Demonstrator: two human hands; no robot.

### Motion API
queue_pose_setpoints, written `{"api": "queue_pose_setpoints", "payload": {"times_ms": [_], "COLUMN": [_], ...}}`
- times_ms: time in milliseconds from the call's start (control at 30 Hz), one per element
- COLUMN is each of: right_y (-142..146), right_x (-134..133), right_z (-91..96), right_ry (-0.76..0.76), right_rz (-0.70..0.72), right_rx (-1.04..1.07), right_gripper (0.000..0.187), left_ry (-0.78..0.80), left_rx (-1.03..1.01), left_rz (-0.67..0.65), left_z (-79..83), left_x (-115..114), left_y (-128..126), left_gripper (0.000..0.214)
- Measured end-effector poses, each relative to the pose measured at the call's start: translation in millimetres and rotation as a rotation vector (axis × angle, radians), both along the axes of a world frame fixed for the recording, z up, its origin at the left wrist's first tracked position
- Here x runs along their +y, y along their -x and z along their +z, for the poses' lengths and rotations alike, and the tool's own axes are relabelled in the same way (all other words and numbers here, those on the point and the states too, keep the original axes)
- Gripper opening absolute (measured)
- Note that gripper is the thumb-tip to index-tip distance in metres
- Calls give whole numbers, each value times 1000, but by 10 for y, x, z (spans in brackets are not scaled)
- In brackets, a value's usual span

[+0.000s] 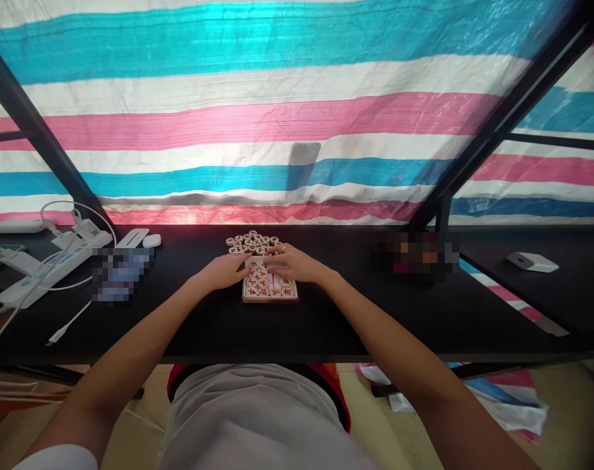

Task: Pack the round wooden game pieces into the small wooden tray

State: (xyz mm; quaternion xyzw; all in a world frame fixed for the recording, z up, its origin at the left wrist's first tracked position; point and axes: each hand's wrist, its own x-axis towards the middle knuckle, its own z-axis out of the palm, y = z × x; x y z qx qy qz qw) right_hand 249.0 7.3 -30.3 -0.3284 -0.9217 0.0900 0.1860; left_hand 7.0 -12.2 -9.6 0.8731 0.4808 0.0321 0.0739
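Note:
A shallow square box stands on the black table in front of me, with Chinese chess pieces marked in red lying inside it in rows. My left hand rests at the box's upper left corner, its fingers stretched toward the rim. Over the upper right part of the box reaches my right hand, fingers apart above the pieces and a ring on one finger. It hides some pieces; whether its fingertips touch any, I cannot tell. Just beyond the box lies a cluster of loose chess pieces with dark characters.
On the left are a white power strip with plugs and cables, a blurred-out item and a small white case. Another blurred item sits right, and a white adapter farther right. A striped sheet hangs behind the table.

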Motion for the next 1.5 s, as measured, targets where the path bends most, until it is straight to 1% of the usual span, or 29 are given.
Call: {"api": "queue_pose_setpoints", "payload": {"times_ms": [200, 333, 400, 567, 700, 900, 1100, 1233, 1300, 1367, 1433, 1500], "right_y": [2, -9, -7, 10, 8, 0, -6, -32, -56, -95, -155, -240], "right_x": [10, 35, 42, 19, 8, 41, 40, 27, 34, 51, 75, 107], "right_z": [-7, -44, -52, -36, -15, -38, -38, -7, 15, 46, 80, 102], "right_ry": [22, 8, 0, 30, 83, 88, 104, 103, 88, 66, 39, 18], "right_rz": [-45, -27, -16, -43, -78, -95, -74, -80, -109, -179, -291, -413], "right_rx": [34, 42, 33, 65, 114, 61, 59, 141, 195, 235, 243, 203], "right_gripper": [26, 33, 33, 26, 18, 30, 24, 20, 21, 23, 23, 19], "left_ry": [-1, -9, -12, 0, 15, 7, 4, 1, 3, 4, 5, 8], "left_rx": [4, 3, 0, -4, -2, -7, 5, -3, -4, -1, 4, 10], "left_rz": [-2, 1, 0, 3, 14, 7, 11, 4, 2, 2, 0, 1], "left_z": [-14, -47, -52, -27, -3, 5, -5, -25, -31, -31, -26, -19], "left_x": [8, 28, 31, 14, -8, -6, 3, 8, 11, 12, 13, 13], "left_y": [3, 14, 14, 3, -3, 1, 2, 13, 15, 15, 13, 12], "left_gripper": [55, 54, 54, 55, 54, 54, 54, 55, 55, 55, 55, 55]}}
